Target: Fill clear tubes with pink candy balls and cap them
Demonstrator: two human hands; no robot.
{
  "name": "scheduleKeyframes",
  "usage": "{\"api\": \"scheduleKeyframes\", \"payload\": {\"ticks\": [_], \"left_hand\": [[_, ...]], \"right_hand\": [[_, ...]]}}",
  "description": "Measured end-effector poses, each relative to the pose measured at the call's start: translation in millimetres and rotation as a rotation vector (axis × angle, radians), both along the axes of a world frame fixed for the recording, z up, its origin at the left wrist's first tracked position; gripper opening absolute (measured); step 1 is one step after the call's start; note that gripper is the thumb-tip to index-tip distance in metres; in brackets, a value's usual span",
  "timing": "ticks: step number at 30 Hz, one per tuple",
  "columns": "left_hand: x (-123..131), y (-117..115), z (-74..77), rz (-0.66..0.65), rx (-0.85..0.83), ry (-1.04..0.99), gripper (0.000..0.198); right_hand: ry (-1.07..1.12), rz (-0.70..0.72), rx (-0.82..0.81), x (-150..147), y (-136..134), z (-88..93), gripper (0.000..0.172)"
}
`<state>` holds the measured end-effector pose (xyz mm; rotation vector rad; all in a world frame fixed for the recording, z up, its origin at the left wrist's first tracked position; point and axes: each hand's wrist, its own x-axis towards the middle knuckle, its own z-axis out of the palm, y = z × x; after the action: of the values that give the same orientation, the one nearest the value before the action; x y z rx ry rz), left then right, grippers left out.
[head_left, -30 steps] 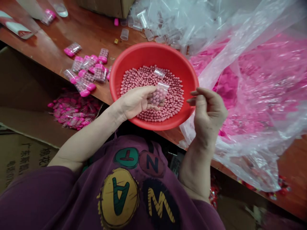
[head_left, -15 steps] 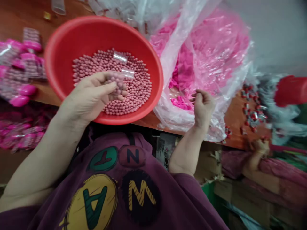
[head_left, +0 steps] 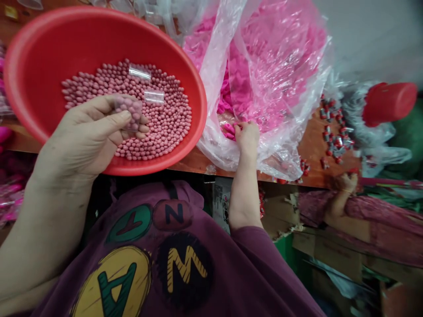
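Note:
My left hand (head_left: 95,127) holds a small clear plastic tube (head_left: 129,112) filled with pink beads, gripped between thumb and fingers above the red basin (head_left: 185,53). Loose pink beads (head_left: 165,127) cover the basin's bottom, and two clear tubes (head_left: 154,97) lie on top of them. My right hand (head_left: 247,136) reaches into the mouth of a large clear plastic bag (head_left: 213,141) full of bright pink plastic pieces. Its fingers are pinched together on one of the pink plastic pieces (head_left: 229,130), which the fingertips partly hide.
Several clear plastic cups (head_left: 122,5) stand behind the basin. Pink-capped packs of beads (head_left: 13,198) lie at the left edge. To the right are small red-and-silver pieces (head_left: 337,141), a red bucket (head_left: 390,103) and another person's hand (head_left: 345,182) at the table edge.
My right hand has moved into the bag's opening and closed on the pink pieces. My left hand still holds the filled tube. The view has shifted, so the basin appears further left.

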<state>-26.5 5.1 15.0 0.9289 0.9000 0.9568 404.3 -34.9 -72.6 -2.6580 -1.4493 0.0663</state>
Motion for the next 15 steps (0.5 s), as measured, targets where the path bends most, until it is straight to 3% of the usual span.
{"api": "scheduleKeyframes", "payload": {"ticks": [5,7,9,10,12,15], "left_hand": [[5,2,2.2,0.056,-0.072,-0.099,0.019],[6,4,4.0,0.043,-0.122,-0.137,0.025],[7,8,4.7,0.015,-0.171,-0.189,0.033],[7,10,4.5,0.002,-0.196,-0.217,0.037],[5,14,3.8,-0.017,-0.237,-0.268,0.043],[3,17,3.6,-0.017,-0.254,-0.321,0.049]], "right_hand": [[0.012,0.094,0.059,-8,17,-4.2,0.025],[0.06,0.171,0.284,-16,22,-5.9,0.018],[0.171,0.193,0.706,-26,27,-6.1,0.016],[0.208,0.187,0.809,-32,30,-4.6,0.018],[0.311,0.203,0.932,-47,36,3.7,0.015],[0.633,0.27,1.015,-83,42,28.5,0.011]]}}
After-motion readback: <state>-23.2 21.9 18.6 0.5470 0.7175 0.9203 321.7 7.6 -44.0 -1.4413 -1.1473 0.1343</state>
